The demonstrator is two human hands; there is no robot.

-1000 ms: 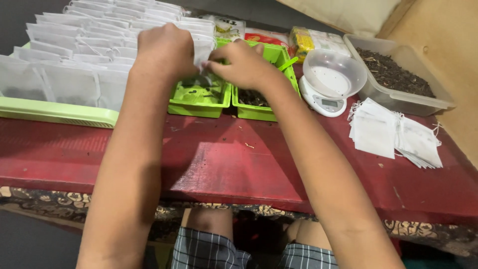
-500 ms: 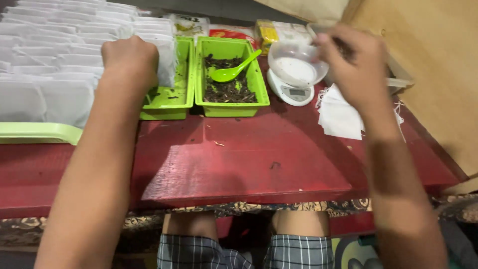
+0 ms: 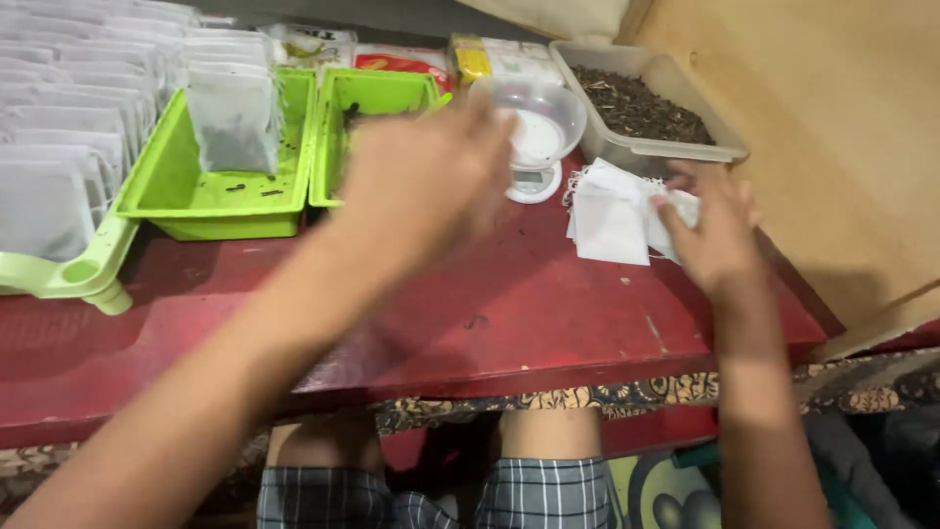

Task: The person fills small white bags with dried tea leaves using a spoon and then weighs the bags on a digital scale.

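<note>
Both hands have shifted: right hand (image 3: 713,230) now pinches an empty bag from the pile (image 3: 612,216), while the blurred left hand (image 3: 431,176), grip unclear, crosses toward the scale (image 3: 534,137).

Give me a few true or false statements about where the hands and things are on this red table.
1. The right hand rests on the stack of empty white bags. True.
2. The left hand is raised over the table, blurred. True.
3. The clear bowl sits on the floor. False: it sits on a small white scale.
4. The left green tray holds nothing. False: a filled bag stands in it.
5. The grey tub holds dark loose leaves. True.
</note>
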